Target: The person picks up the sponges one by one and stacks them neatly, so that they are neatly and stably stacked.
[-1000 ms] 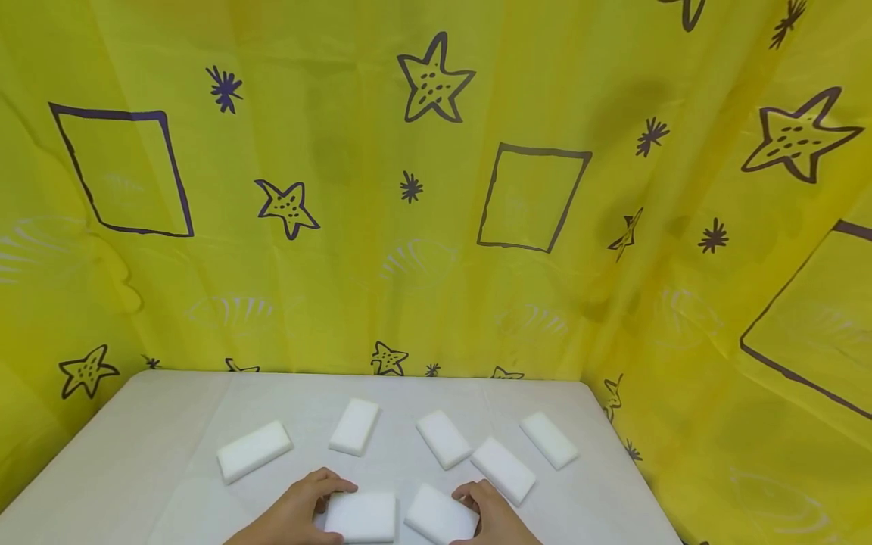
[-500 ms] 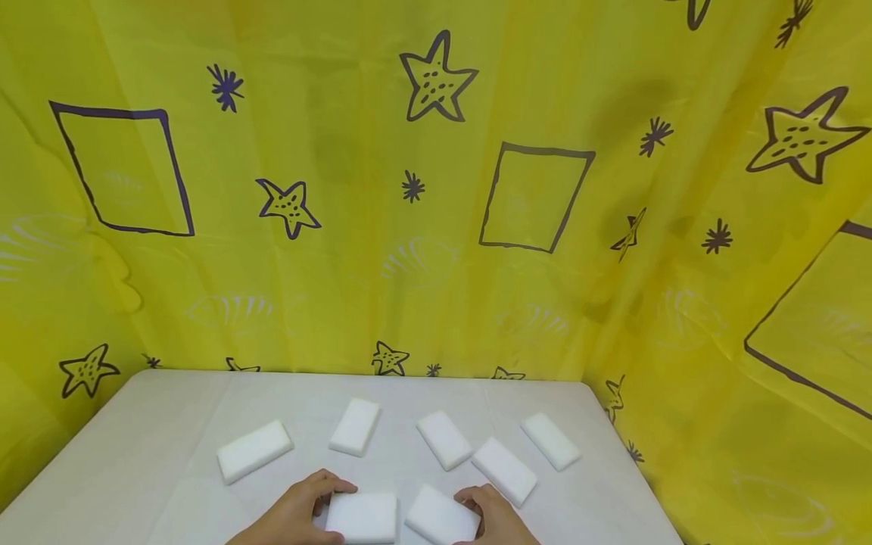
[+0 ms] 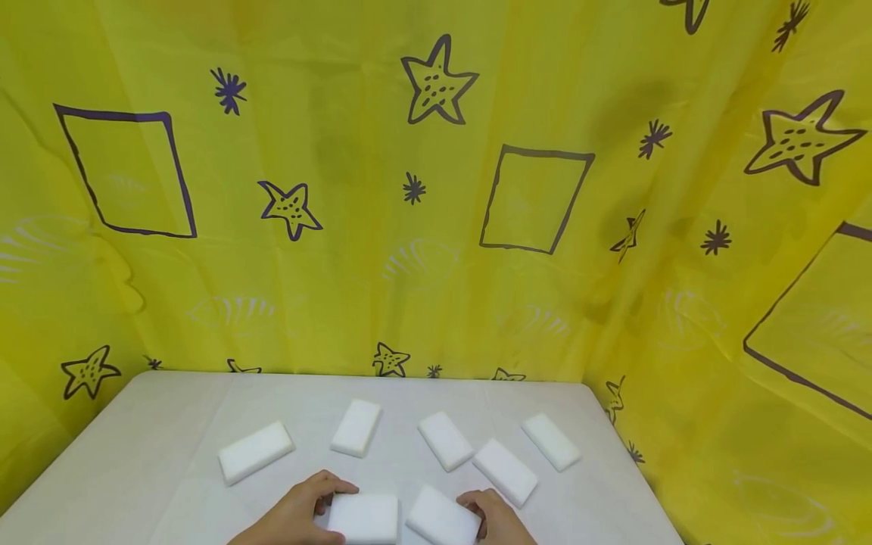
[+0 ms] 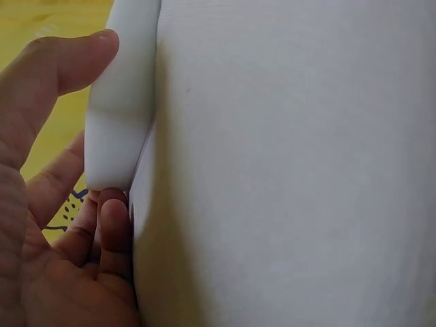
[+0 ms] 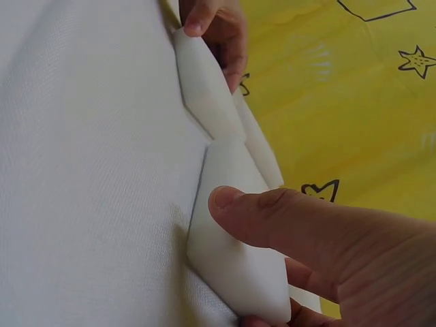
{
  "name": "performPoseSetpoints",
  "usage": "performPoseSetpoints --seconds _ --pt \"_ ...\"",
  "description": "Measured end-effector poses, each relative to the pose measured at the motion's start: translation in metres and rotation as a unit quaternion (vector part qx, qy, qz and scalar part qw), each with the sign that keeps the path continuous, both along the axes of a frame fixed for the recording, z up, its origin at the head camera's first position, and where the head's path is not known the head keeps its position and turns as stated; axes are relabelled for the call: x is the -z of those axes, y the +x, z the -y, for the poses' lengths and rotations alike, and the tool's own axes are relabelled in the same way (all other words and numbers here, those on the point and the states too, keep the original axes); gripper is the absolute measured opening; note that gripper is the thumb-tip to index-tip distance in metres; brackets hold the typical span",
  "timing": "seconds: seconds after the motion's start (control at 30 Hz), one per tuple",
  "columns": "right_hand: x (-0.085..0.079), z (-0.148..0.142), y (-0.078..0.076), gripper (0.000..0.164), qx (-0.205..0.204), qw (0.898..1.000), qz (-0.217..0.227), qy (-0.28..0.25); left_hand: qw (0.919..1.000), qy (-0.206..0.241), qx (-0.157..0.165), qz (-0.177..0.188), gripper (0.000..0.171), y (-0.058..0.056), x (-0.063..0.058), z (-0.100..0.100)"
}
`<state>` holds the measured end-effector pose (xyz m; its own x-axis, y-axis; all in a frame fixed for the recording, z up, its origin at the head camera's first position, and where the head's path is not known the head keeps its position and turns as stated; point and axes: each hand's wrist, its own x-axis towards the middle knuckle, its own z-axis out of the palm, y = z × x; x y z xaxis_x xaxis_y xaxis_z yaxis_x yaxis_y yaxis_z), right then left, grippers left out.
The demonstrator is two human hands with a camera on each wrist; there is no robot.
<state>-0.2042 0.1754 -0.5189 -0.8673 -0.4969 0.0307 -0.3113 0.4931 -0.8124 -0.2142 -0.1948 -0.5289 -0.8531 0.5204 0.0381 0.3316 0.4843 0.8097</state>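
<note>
Near the table's front edge, a white melamine sponge block (image 3: 364,518) lies flat, gripped at its left end by my left hand (image 3: 300,511). In the left wrist view the thumb presses one long side of that block (image 4: 122,129), with the other fingers around its end. Just to the right, my right hand (image 3: 499,518) grips a second white sponge block (image 3: 441,516), which lies at a slant. The right wrist view shows the thumb on this block's (image 5: 231,272) side and fingertips at its end. The two held blocks are close together, with a narrow gap in the head view.
Several similar white blocks lie farther back: one at left (image 3: 256,453), one at centre (image 3: 356,428), and a group at right including a slanted block (image 3: 506,472). They rest on a white-covered table (image 3: 170,424). A yellow curtain (image 3: 354,303) with drawn stars stands behind and beside it.
</note>
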Motion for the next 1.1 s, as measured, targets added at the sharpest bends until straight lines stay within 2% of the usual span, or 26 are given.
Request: performPoseSetpoints --seconds 0.53,0.8,1.1 --pt "-0.001 0.001 -0.004 0.058 0.002 1.000 0.008 0.000 0.9999 -0.010 -0.006 -0.009 0.054 -0.002 0.000 -0.001" --pt "-0.004 0.002 -0.005 0.062 -0.008 1.000 -0.017 0.013 0.9999 0.007 0.005 -0.010 0.054 -0.002 0.003 0.000" --pt "-0.013 0.008 -0.006 0.061 -0.006 1.000 0.012 0.000 0.9997 0.014 0.011 -0.014 0.053 0.000 0.004 0.001"
